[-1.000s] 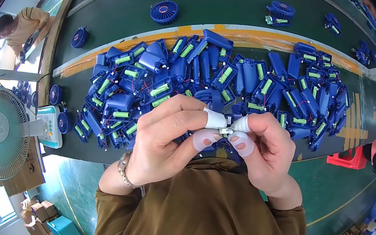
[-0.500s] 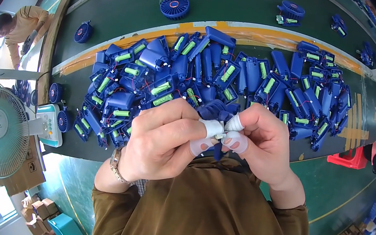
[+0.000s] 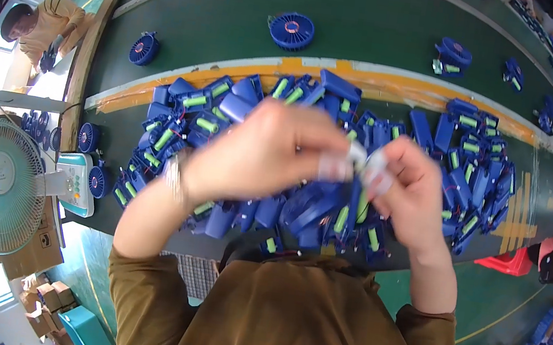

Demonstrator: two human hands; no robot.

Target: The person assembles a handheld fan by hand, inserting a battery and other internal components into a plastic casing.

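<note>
My left hand (image 3: pixel 280 146) and my right hand (image 3: pixel 410 190) meet above a heap of blue plastic casings (image 3: pixel 221 220). Both are closed in a pinch, thumb against fingers, with the fingertips almost touching. White wrapping covers several fingertips on each hand. Whatever is pinched between them is tiny and smeared by motion, so I cannot make it out. Just beneath my fingers, a blurred blue casing (image 3: pixel 313 209) shows, and a green cylindrical battery cell (image 3: pixel 363 206) is near my right thumb. Many casings in the heap hold such cells with thin wires.
Blue round fans (image 3: pixel 291 31) sit on the green belt beyond an orange-taped rail (image 3: pixel 234 73). To the left stand a large pedestal fan (image 3: pixel 4 168) and, farther back, a co-worker (image 3: pixel 50 31). A red stool (image 3: pixel 508 262) is at the right.
Both hands have moved up and away from my body, over the heap, still pinching close together. The view has shifted, so the belt and heap appear lower.
</note>
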